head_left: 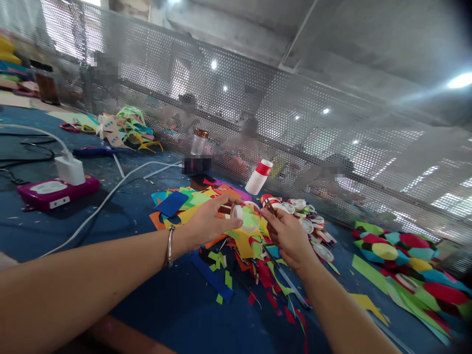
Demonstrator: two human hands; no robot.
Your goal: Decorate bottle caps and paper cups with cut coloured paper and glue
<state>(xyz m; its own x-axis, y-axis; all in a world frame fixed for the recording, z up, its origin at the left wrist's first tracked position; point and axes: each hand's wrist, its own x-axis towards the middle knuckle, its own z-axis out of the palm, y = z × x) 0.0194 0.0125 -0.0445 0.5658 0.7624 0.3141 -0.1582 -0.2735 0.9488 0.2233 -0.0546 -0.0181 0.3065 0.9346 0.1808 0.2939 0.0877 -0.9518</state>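
My left hand point(214, 219) is closed, thumb and fingers pinching a cut paper cup point(236, 212), a short white round piece. A thin pale ring point(251, 227) beside it seems joined to it, with coloured paper showing through. Close by on the right, my right hand point(289, 236) is closed around a pair of scissors point(269, 206); their dark blades point up and left, and the handles are hidden by the fingers. Beneath both hands lies a heap of coloured paper scraps point(247, 246). Just behind the hands stands a tilted-looking stack of white and red paper cups point(257, 182).
Cut cup rims point(307, 226) lie right of the heap. Patchwork paper shapes point(409, 255) fill the right side. On the left are a purple power strip point(59, 192) with a white charger point(70, 170) and cable. A jar point(199, 142) stands near the perforated metal screen point(228, 98).
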